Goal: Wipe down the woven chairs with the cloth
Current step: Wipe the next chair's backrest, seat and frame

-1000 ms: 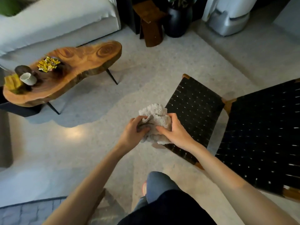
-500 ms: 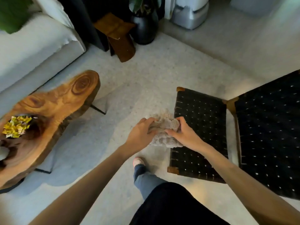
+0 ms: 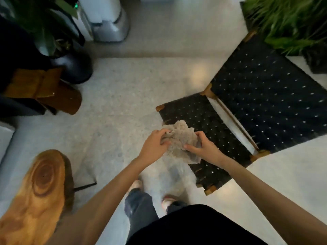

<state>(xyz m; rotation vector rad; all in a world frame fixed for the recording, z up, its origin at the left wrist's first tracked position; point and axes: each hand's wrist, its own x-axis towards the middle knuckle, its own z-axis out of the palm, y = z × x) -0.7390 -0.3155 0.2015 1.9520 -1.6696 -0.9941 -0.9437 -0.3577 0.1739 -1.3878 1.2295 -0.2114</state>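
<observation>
A crumpled beige cloth (image 3: 180, 140) hangs in the air between both my hands, above the near left edge of the chair seat. My left hand (image 3: 154, 146) grips its left side with curled fingers. My right hand (image 3: 203, 149) pinches its right side between thumb and fingers. Under the cloth and to the right stands a low chair with a black woven seat (image 3: 200, 117) on a wooden frame. Its black woven backrest (image 3: 269, 101) slopes up to the right. Neither hand touches the chair.
A wood-slab coffee table (image 3: 39, 197) sits at the lower left. A wooden stool (image 3: 46, 91) and a black plant pot (image 3: 74, 68) stand at the upper left, a white appliance (image 3: 108, 23) behind them. A green plant (image 3: 290, 22) fills the upper right. My legs stand on pale floor.
The view has swung right and forward: the coffee table slid to the lower left and the chair now lies ahead on the right. Both hands kept hold of the cloth and bunched it.
</observation>
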